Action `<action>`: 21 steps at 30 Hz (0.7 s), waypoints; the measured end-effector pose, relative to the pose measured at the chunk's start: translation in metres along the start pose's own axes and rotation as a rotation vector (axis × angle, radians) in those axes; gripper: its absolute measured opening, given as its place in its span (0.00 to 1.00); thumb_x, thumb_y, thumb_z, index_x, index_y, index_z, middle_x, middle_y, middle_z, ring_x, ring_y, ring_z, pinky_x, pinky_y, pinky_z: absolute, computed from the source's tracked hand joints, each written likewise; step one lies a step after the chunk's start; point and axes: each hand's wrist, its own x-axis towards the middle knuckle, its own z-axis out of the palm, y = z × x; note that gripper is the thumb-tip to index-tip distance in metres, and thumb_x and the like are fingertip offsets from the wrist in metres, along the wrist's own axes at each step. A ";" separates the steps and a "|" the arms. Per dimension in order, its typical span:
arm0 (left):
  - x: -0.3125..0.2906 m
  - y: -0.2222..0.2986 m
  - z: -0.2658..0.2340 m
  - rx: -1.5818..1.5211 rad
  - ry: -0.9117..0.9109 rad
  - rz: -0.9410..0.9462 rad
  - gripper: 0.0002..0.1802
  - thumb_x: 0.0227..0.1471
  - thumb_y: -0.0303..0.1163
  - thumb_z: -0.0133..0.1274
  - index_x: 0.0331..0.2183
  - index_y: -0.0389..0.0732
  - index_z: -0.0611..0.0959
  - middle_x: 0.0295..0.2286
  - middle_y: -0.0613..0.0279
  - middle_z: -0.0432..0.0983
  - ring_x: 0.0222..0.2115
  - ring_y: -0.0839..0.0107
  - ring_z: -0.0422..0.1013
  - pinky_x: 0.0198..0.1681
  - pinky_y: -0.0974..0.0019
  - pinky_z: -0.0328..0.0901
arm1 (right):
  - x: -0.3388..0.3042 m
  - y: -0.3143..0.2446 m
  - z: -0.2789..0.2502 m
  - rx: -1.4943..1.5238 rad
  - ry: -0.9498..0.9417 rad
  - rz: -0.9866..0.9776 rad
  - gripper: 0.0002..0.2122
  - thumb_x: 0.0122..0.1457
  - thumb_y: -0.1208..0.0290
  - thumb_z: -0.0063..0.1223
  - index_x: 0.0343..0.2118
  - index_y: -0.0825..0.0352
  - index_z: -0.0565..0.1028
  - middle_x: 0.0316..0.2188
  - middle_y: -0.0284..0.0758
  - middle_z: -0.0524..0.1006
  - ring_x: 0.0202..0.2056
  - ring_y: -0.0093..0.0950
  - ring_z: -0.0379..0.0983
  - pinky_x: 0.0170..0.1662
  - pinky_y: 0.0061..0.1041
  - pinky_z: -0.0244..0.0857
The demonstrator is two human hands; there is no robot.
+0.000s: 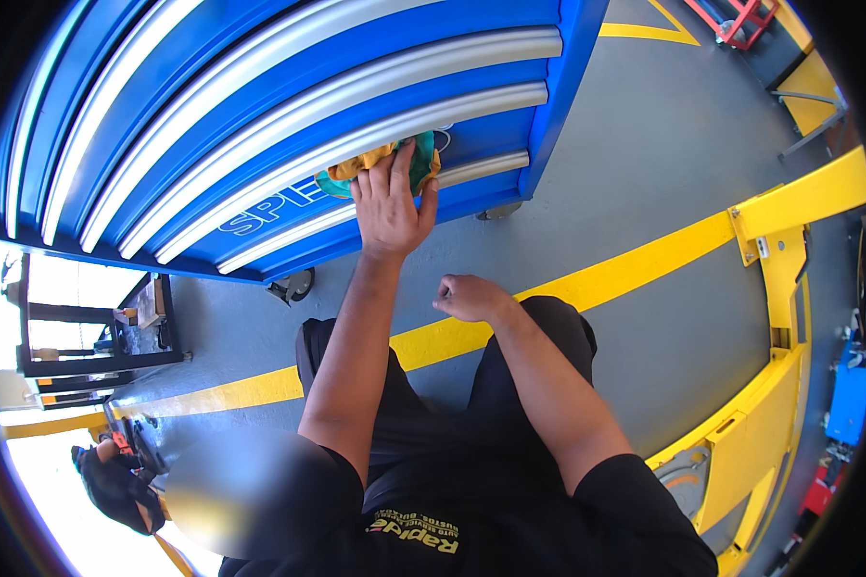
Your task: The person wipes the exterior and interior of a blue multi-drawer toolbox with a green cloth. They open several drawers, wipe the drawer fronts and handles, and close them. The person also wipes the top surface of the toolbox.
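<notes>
A blue tool cabinet [375, 106] with long silver drawer pulls stands before me, tilted in the view. My left hand [394, 212] presses a green and yellow cloth [422, 165] against a low drawer front, fingers spread over the bunched fabric. The cloth sits between two silver pulls [481, 169], beside pale outlined lettering. Above my right knee, my right hand [473, 298] is curled into a loose fist, away from the cabinet, with nothing visible in it.
Casters [293, 287] carry the cabinet on a grey floor crossed by a yellow stripe [635, 260]. Yellow metal framework [789, 212] rises on the right. A black metal frame [106, 337] stands at left, and a red-framed object [741, 24] at the far right.
</notes>
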 end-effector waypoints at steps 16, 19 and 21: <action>0.007 0.035 0.021 -0.008 -0.145 -0.125 0.42 0.51 0.48 0.63 0.63 0.41 0.71 0.50 0.52 0.73 0.51 0.56 0.70 0.53 0.46 0.61 | 0.021 -0.017 -0.008 -0.011 -0.302 0.150 0.24 0.70 0.59 0.55 0.64 0.66 0.72 0.66 0.44 0.71 0.67 0.35 0.66 0.66 0.35 0.61; 0.032 0.062 0.044 -0.124 -0.336 0.007 0.33 0.52 0.44 0.61 0.58 0.45 0.76 0.46 0.55 0.75 0.47 0.57 0.73 0.50 0.47 0.63 | 0.049 0.024 0.041 0.064 -0.129 -0.113 0.27 0.65 0.57 0.58 0.64 0.64 0.72 0.63 0.50 0.72 0.63 0.47 0.69 0.66 0.42 0.62; 0.040 0.078 0.060 -0.070 -0.436 0.023 0.22 0.55 0.43 0.57 0.50 0.48 0.80 0.43 0.60 0.78 0.47 0.61 0.74 0.52 0.49 0.63 | 0.046 0.049 0.052 0.199 -0.135 -0.141 0.30 0.65 0.54 0.58 0.67 0.63 0.69 0.65 0.49 0.71 0.64 0.47 0.69 0.67 0.41 0.61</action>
